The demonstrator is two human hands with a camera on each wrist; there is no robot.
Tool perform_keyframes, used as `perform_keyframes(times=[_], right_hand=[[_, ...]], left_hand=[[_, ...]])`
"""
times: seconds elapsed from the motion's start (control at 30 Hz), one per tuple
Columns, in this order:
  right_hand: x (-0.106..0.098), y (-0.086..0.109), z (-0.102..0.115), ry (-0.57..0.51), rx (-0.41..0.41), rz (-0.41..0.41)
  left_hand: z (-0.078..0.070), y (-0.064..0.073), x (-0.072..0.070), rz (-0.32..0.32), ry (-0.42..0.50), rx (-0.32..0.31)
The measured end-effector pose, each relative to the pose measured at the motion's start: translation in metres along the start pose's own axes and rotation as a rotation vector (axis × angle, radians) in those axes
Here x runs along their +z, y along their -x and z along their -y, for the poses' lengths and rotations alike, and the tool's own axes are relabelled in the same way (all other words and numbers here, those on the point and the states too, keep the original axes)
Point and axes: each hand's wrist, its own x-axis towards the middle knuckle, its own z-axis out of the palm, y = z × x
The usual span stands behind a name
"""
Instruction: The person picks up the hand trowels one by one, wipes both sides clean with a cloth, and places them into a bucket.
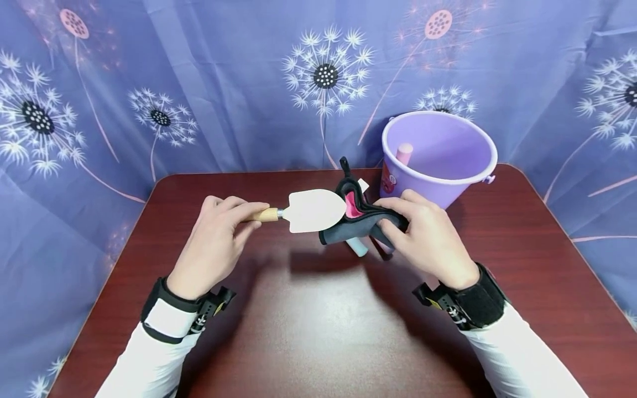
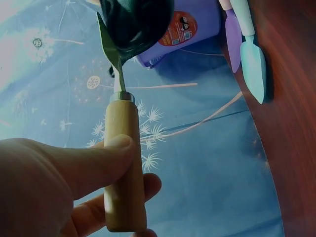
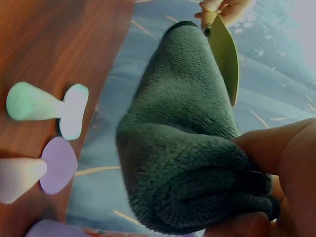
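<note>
My left hand (image 1: 211, 237) pinches the wooden handle (image 2: 123, 163) of a small trowel between thumb and fingers. The trowel's pale cream blade (image 1: 314, 211) points right, its rounded tip overlapping a folded dark grey cloth (image 1: 355, 224). Bright pink lining (image 1: 352, 204) shows in the cloth's open fold, and a black loop (image 1: 344, 165) sticks up from it. Thumb and fingers of my right hand (image 1: 423, 235) grip the cloth's bunched right end. From the right wrist view the fabric looks plush, rolled in layers near the fingertips, with the blade edge-on behind it.
Behind my right hand stands a purple bucket (image 1: 440, 185), with a pink handle (image 1: 404, 153) poking up inside. Beneath the cloth, on the dark red wooden table (image 1: 318, 326), lie a turquoise trowel (image 2: 254, 69) and a purple tool (image 2: 233, 42). A blue dandelion-print curtain (image 1: 239, 99) hangs behind.
</note>
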Motion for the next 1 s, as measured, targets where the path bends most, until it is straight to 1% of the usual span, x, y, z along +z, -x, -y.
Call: perform_keyframes(times=[0.1,0.17,0.23,0.33,0.47,0.63,0.73,0.83,1.0], right_hand=[[0.0,0.001,0.0,0.058,0.0,0.045],[0.001,0.002,0.0,0.087,-0.003,0.082],[0.001,0.003,0.001,0.109,-0.01,0.115],[0.001,0.005,0.002,0.134,-0.026,0.147],[0.0,0.008,0.004,0.152,-0.052,0.173],[-0.001,0.01,0.008,0.161,-0.077,0.204],[-0.001,0.011,0.011,0.17,-0.09,0.217],[-0.002,0.012,0.013,0.173,-0.1,0.225],[-0.006,0.015,0.017,0.181,-0.11,0.23]], left_hand=[[-0.003,-0.003,-0.002,-0.019,-0.009,0.008],[-0.005,-0.007,-0.004,-0.034,-0.021,0.028],[-0.008,-0.013,-0.007,-0.051,-0.03,0.053],[-0.012,-0.026,-0.011,-0.078,-0.03,0.106],[-0.019,-0.046,-0.015,-0.092,-0.035,0.162],[-0.029,-0.072,-0.021,-0.099,-0.057,0.174],[-0.035,-0.091,-0.022,-0.1,-0.071,0.198],[-0.04,-0.111,-0.021,-0.076,-0.094,0.233],[-0.053,-0.146,-0.016,0.003,-0.121,0.25]])
